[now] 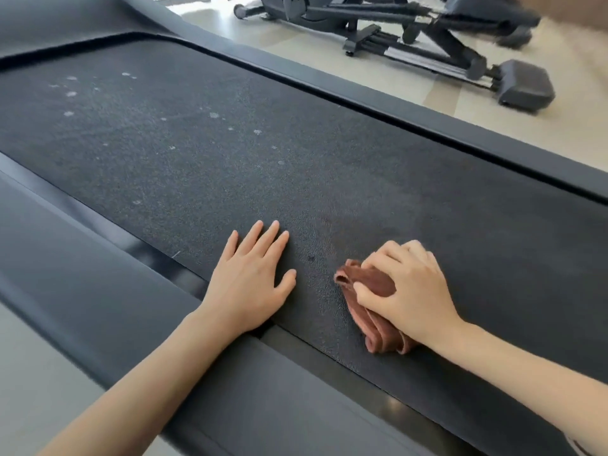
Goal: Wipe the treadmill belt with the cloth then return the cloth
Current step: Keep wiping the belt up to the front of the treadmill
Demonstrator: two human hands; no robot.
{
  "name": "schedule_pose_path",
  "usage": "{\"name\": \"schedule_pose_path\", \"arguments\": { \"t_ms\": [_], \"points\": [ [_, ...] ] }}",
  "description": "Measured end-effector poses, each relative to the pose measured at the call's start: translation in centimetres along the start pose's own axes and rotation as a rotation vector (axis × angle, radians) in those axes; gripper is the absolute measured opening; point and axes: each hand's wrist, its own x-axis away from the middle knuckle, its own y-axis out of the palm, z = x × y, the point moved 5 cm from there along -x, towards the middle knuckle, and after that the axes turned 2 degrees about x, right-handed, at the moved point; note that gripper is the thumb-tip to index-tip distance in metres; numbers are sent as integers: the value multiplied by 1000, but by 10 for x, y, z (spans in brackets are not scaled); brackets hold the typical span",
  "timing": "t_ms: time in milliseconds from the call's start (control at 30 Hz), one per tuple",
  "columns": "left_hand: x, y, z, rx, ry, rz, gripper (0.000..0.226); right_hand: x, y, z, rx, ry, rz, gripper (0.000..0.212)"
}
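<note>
- The cloth (pixel 371 311), a reddish-brown folded rag, lies bunched on the treadmill belt (pixel 230 153) near the belt's closer edge, with its folded layers showing at the lower end.
- The right hand (pixel 406 292) presses down on the cloth from above, palm down, with fingers curled over the top folds and the thumb hooked against the cloth's side, so the grip is closed on the rag.
- The right forearm runs in from the lower right corner, bare, with the wrist slightly raised above the belt.
- The left hand (pixel 251 281) rests flat on the belt just beside the cloth, apart from it, fingers straight and lightly spread, thumb angled out toward the rag; it holds nothing.
- The heel of the left hand sits at the belt's edge, and the left forearm crosses the dark side rail (pixel 98 291) from the lower left.
- Pale dusty spots (pixel 70 93) dot the far part of the belt, well away from both hands.
- Beyond the treadmill, on the light floor (pixel 329 60), stands another exercise machine (pixel 427 31), blurred.
</note>
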Motion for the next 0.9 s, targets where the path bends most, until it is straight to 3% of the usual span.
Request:
{"name": "schedule_pose_path", "arguments": {
  "t_ms": [133, 267, 400, 533, 633, 767, 900],
  "points": [
    [4, 1, 7, -5, 77, -12, 84, 50, -24, -3, -23, -17, -48, 24],
    [6, 3, 9, -36, 89, -53, 89, 38, -18, 4, -8, -30, -32, 25],
    [4, 4, 15, -44, 69, -87, 92, -37, 4, 46, 77, 143, 5, 41],
    [3, 2, 15, -25, 59, -85, 90, -104, 24, 81, 116, 328, -45, 34],
    [1, 1, 11, 12, 86, -72, 83, -92, 22, 83, 102, 223, -93, 35],
    [-11, 5, 12, 46, 91, -39, 77, -30, -6, 85, 19, 10, 30, 39],
    [-19, 9, 16, 53, 98, 15, 70, -66, 8, 100, 24, 52, 88, 41]
  ]
}}
